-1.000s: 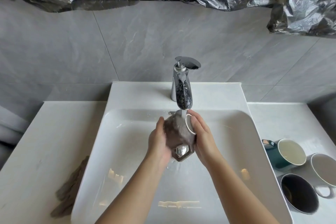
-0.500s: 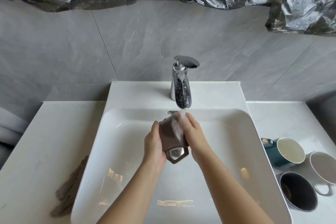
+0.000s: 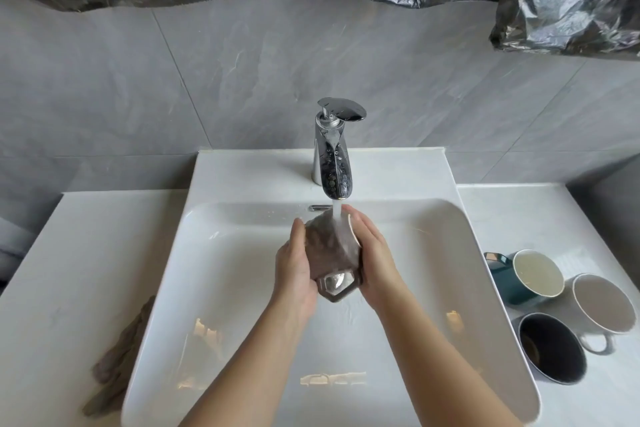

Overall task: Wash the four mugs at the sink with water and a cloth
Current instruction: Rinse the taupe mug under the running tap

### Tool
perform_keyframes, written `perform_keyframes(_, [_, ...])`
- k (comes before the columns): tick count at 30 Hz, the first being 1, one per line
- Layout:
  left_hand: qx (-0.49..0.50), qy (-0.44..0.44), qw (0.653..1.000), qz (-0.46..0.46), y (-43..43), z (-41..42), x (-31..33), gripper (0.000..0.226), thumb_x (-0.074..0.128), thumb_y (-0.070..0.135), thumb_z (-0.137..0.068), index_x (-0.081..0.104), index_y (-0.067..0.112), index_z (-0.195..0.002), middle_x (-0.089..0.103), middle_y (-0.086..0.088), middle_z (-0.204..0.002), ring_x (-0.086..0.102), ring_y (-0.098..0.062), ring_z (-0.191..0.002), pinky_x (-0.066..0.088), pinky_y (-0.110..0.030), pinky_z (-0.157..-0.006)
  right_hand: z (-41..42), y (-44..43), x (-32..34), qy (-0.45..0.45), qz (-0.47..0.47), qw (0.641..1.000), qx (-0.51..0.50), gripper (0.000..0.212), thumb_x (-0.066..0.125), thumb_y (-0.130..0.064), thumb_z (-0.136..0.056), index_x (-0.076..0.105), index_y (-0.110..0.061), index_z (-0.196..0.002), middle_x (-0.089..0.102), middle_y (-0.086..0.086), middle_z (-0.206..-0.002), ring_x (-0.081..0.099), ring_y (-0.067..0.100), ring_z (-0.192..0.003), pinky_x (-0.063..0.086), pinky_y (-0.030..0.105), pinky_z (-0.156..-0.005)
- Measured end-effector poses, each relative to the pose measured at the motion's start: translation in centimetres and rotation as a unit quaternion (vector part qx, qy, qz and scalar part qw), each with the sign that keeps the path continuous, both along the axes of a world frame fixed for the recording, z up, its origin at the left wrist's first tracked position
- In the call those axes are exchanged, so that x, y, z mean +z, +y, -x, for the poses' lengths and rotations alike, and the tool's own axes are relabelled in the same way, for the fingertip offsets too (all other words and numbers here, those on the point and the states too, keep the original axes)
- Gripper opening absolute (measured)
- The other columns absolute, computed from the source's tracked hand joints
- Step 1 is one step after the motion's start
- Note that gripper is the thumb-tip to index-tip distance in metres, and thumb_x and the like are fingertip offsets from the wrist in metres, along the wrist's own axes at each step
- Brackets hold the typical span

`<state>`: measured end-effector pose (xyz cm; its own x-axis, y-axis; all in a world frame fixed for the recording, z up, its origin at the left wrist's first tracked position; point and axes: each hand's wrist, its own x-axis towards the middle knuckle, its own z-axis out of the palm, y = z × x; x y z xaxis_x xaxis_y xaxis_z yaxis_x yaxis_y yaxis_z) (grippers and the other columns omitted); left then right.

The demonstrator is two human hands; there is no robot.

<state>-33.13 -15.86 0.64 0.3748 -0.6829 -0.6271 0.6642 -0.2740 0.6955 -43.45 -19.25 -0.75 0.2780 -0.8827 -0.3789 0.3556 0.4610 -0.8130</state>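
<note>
Directly beneath the faucet [image 3: 334,163], the left hand [image 3: 294,270] and right hand [image 3: 375,265] clasped the brown mug [image 3: 330,253] between them under running water. Wet glaze could have let it slip and chip against the sink [image 3: 242,288].

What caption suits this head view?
Both hands rinse a brown mug under the running faucet; three mugs wait right of the sink.

Mugs: four. One brown mug [image 3: 330,250] at the tap; one teal mug [image 3: 530,276], one grey mug [image 3: 604,305] and one black mug [image 3: 550,348] on the desk [image 3: 519,211]. Cloths: one [image 3: 117,360]. Taps: one [image 3: 334,152]. Sinks: one [image 3: 242,253]. Hands: two.
</note>
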Motion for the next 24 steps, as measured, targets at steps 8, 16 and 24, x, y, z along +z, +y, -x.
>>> perform_keyframes(8, [-0.118,-0.123,0.979,-0.109,0.2,-0.7,-0.3,0.045,0.039,0.052,-0.095,0.06,0.012,-0.099,0.071,-0.01,-0.095,0.067,-0.027,-0.088,0.053,-0.047,-0.089,-0.5,0.2,-0.6,-0.031,-0.123,0.992,0.0,0.055,0.071,-0.054,-0.08,0.067,-0.016,-0.119,0.069,0.015,-0.122,0.07,0.032,-0.102,0.054,0.056,-0.091])
perform_keyframes(16, [-0.197,-0.37,0.908,-0.004,1.1,-1.7,0.3,0.055,0.035,0.071,-0.086,0.054,0.036,-0.124,0.062,0.013,-0.11,0.058,-0.013,-0.105,0.042,-0.026,-0.089,-1.4,-0.5,1.4,0.072,-0.097,0.992,0.03,0.036,0.042,-0.036,-0.099,0.069,-0.013,-0.093,0.073,0.009,-0.086,0.067,0.025,-0.085,0.05,0.039,-0.086])
perform_keyframes(24, [-0.23,-0.034,0.972,-0.034,0.2,-1.4,1.6,0.054,0.025,0.056,-0.1,0.067,0.023,-0.097,0.073,0.0,-0.071,0.067,-0.021,-0.078,0.054,-0.055,-0.084,-0.5,0.8,0.8,0.139,0.041,0.99,0.006,0.022,0.051,-0.036,-0.1,0.065,-0.019,-0.103,0.072,0.006,-0.101,0.066,0.021,-0.096,0.05,0.042,-0.091])
